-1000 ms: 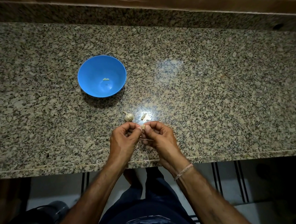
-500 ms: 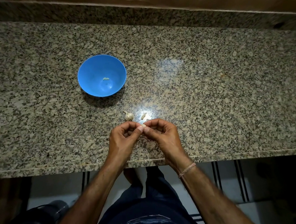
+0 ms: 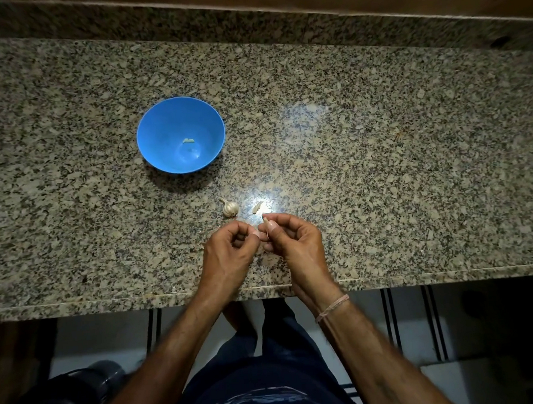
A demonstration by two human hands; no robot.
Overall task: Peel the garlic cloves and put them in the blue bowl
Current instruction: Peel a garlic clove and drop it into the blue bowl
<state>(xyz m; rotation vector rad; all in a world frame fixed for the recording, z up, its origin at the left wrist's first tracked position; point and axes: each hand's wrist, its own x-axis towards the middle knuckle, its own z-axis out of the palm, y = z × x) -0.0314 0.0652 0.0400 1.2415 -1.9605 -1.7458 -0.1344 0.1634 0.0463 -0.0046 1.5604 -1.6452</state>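
A blue bowl [image 3: 164, 127] stands on the granite counter, left of centre, with a peeled garlic clove [image 3: 188, 140] inside it. A small garlic bulb [image 3: 229, 207] lies nearer to me, and a loose clove or piece of skin [image 3: 257, 207] lies just right of it. My right hand [image 3: 292, 240] pinches a small garlic clove [image 3: 265, 220] between thumb and fingertips. My left hand [image 3: 229, 254] has its fingers curled, its thumb tip against the same clove from the left. Both hands hover over the counter's front part, just below the bulb.
The granite counter [image 3: 381, 163] stretches wide, with a raised back ledge [image 3: 248, 25] behind it and a front edge [image 3: 109, 305] close to my body. A dark round object [image 3: 68, 398] stands on the floor at the lower left.
The hands have shifted slightly and the clove now sticks up above my right thumb. The bowl, bulb and loose piece have not moved.
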